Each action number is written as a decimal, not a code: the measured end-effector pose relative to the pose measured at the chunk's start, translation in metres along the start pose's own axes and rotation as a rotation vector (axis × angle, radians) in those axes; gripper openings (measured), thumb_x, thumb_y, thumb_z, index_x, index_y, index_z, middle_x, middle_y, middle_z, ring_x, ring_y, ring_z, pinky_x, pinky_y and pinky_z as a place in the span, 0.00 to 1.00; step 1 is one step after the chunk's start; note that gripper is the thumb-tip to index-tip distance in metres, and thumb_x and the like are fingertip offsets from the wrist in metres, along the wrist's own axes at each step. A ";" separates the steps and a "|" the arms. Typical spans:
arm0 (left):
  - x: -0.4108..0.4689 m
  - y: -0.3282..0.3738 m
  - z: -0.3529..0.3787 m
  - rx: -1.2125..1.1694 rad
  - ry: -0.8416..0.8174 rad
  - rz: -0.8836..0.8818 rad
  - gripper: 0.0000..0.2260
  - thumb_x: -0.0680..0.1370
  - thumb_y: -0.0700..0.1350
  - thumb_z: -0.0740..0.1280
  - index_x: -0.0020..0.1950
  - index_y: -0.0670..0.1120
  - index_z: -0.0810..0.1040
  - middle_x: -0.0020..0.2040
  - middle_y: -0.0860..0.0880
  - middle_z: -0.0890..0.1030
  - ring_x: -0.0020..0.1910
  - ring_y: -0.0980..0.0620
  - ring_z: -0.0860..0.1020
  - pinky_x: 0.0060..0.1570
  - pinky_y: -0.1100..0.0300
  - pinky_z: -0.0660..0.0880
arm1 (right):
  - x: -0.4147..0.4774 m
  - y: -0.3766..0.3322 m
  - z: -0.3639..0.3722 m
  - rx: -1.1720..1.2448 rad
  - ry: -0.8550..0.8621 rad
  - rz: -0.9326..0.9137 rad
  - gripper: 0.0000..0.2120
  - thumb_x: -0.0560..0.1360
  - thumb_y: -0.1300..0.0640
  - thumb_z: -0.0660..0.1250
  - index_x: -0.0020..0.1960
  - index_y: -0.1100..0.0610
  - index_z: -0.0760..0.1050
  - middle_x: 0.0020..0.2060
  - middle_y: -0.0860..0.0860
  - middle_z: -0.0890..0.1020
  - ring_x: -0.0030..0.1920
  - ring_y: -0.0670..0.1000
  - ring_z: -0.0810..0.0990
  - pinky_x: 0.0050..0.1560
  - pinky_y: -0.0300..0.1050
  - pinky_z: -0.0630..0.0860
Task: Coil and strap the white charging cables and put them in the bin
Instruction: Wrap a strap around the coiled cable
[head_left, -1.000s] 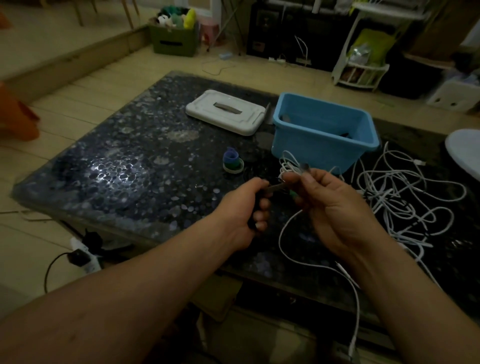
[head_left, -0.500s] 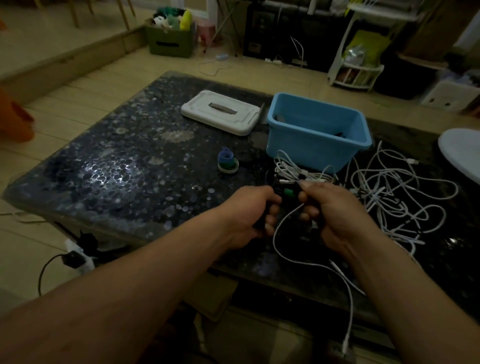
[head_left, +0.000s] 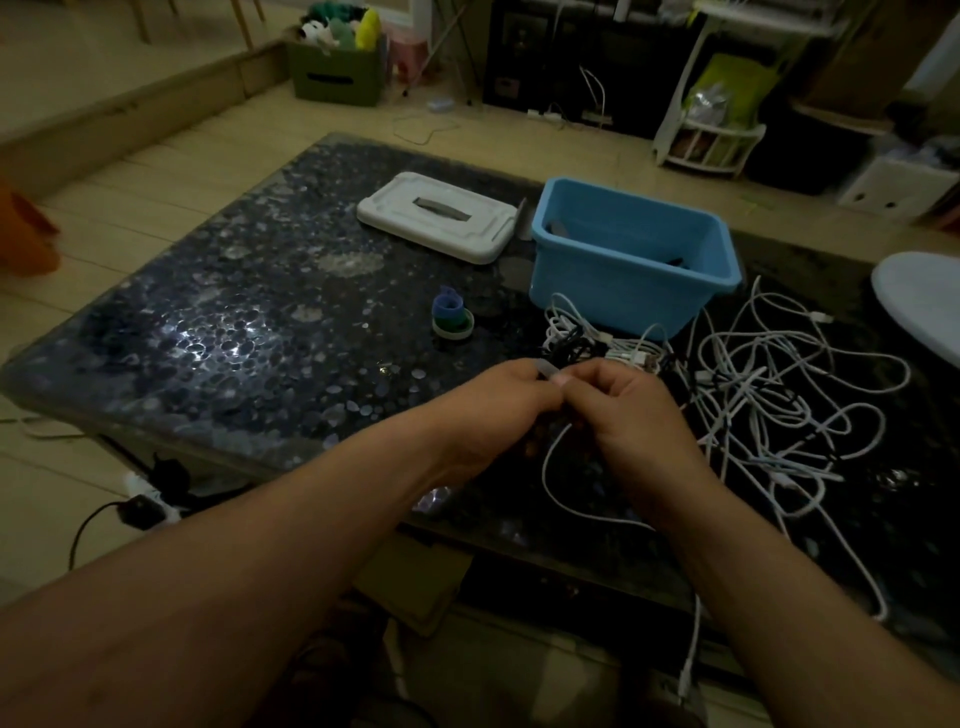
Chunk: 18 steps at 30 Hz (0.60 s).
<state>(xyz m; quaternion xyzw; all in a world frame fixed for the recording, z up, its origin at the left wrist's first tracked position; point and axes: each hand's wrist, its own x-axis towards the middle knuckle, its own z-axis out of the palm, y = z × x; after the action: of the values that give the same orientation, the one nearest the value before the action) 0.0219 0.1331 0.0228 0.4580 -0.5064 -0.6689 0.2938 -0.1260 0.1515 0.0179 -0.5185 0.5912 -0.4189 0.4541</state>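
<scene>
My left hand (head_left: 501, 402) and my right hand (head_left: 631, 410) meet over the near part of the dark pebbled table (head_left: 218, 332), fingers curled. Between them they pinch a white charging cable (head_left: 558, 478), whose loose end loops down past the table edge. What the fingers hold besides the cable is hidden. A small bundle of coiled cables (head_left: 587, 338) lies just beyond the hands, in front of the blue bin (head_left: 631, 260). A tangle of loose white cables (head_left: 784, 405) spreads to the right. Rolls of strap tape (head_left: 451, 317), blue on green, stand left of the bin.
The white bin lid (head_left: 436, 215) lies behind the tape rolls. A white round object (head_left: 922, 306) sits at the table's right edge. A power strip and plug (head_left: 145, 499) lie on the wooden floor at the left. Shelves and boxes stand along the far wall.
Both hands have come closer together and lowered, now touching at the fingertips. The cable loop hangs lower in front of the right hand. The view has shifted slightly.
</scene>
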 end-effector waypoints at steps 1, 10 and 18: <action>0.000 0.001 -0.001 -0.053 0.012 -0.023 0.08 0.81 0.39 0.61 0.43 0.47 0.74 0.31 0.51 0.73 0.30 0.55 0.71 0.30 0.60 0.67 | 0.001 0.001 0.000 -0.022 0.013 -0.004 0.06 0.81 0.57 0.71 0.47 0.58 0.85 0.41 0.60 0.87 0.44 0.64 0.86 0.48 0.59 0.83; -0.001 0.000 -0.003 -0.119 0.039 0.019 0.14 0.87 0.45 0.57 0.44 0.46 0.75 0.34 0.48 0.75 0.31 0.53 0.72 0.30 0.58 0.68 | 0.000 0.002 -0.006 -0.066 0.012 0.001 0.11 0.81 0.53 0.72 0.47 0.61 0.81 0.31 0.53 0.83 0.29 0.51 0.76 0.30 0.45 0.70; -0.009 0.010 -0.003 -0.004 0.123 0.109 0.11 0.85 0.44 0.55 0.49 0.43 0.74 0.33 0.45 0.73 0.27 0.53 0.69 0.24 0.62 0.64 | -0.003 -0.001 -0.006 0.190 -0.118 0.027 0.16 0.82 0.55 0.70 0.53 0.70 0.77 0.40 0.58 0.87 0.27 0.45 0.74 0.29 0.38 0.69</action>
<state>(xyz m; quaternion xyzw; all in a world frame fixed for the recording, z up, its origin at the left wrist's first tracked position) 0.0276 0.1368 0.0347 0.4695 -0.5103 -0.6233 0.3614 -0.1313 0.1542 0.0210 -0.4889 0.5278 -0.4356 0.5409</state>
